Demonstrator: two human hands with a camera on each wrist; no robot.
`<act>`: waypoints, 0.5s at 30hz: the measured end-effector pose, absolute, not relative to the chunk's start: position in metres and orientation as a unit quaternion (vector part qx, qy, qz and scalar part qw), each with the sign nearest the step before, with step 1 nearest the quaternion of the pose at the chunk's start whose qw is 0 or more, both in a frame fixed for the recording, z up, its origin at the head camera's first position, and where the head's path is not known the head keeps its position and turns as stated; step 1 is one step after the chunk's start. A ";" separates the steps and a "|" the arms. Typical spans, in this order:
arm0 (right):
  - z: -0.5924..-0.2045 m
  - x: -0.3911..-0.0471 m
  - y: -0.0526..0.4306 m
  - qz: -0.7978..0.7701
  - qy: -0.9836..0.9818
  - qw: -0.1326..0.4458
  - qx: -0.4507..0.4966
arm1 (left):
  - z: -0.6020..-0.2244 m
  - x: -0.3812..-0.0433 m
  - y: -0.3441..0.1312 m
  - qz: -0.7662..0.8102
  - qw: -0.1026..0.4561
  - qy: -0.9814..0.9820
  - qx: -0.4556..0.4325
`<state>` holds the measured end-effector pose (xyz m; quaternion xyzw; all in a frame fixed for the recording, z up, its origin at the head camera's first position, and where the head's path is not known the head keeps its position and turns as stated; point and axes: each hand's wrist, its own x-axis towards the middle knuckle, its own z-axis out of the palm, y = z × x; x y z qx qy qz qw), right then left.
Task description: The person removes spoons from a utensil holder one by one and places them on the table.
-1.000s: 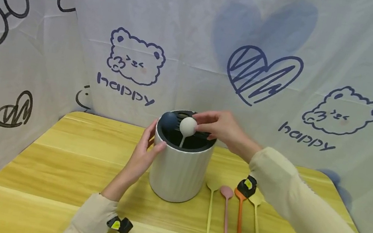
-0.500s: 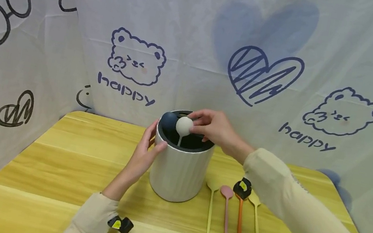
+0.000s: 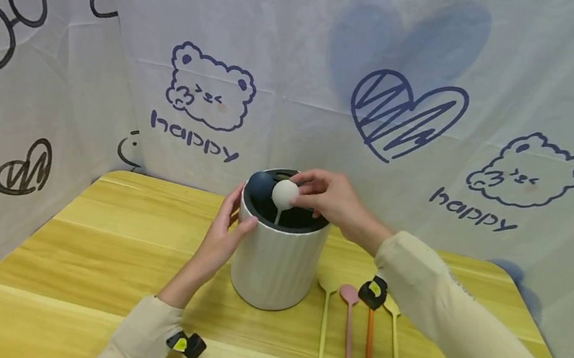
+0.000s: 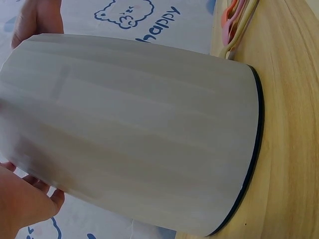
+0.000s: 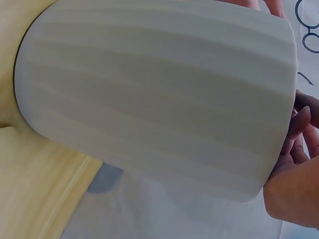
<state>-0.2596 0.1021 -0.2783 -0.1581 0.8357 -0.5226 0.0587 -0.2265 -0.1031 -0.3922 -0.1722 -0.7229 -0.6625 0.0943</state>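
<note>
Fingers (image 3: 312, 175) pinching white utensil (image 3: 285, 193) — in canister (image 3: 275, 268), beside navy utensil (image 3: 260, 185)

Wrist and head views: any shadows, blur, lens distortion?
Head view: no obvious motion blur, lettering on the cloth backdrop legible, soft shadow on the table by the black device at the left wrist. Left wrist view: white canister looks greyish, sides bowed, likely lens distortion. Right wrist view: similar bowing, right hand partly shaded.
</note>
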 end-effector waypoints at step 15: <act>-0.281 -0.259 0.106 -0.540 0.829 0.063 -0.131 | -0.392 -0.226 -0.102 -0.663 0.103 -0.721 -0.175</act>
